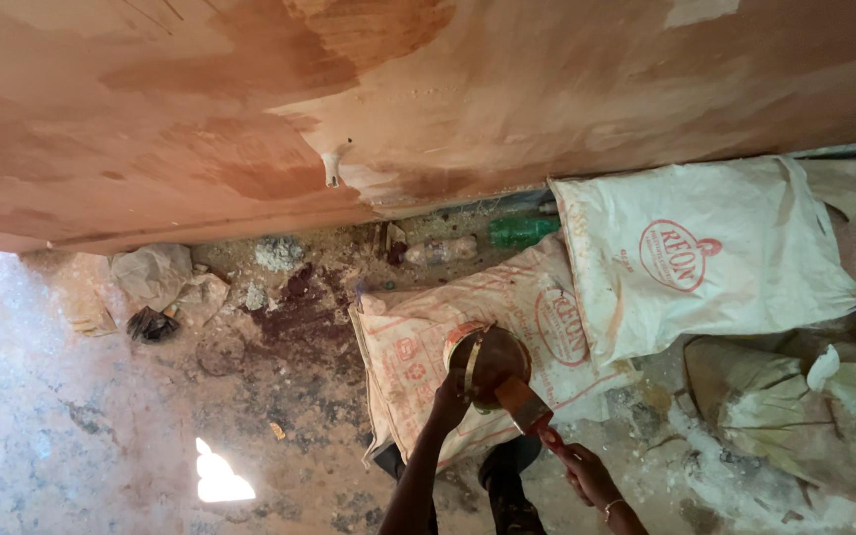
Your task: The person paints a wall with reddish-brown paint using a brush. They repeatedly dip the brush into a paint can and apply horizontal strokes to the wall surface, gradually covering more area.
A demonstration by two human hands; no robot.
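My left hand (448,401) grips the rim of a small round tin (487,363) holding dark brown liquid, low in the middle of the view. My right hand (587,476) holds a flat paintbrush (524,404) by its red handle; the bristle end rests at the tin's edge. A bracelet shows on my right wrist. A large brown-stained wooden panel (428,89) fills the upper half, with darker wet patches across it.
Several white printed sacks (705,258) lie on the dirty floor to the right. A green bottle (522,232) and a clear bottle (440,251) lie under the panel's edge. Crumpled paper and rubble (160,282) sit at left; dark stain marks the floor.
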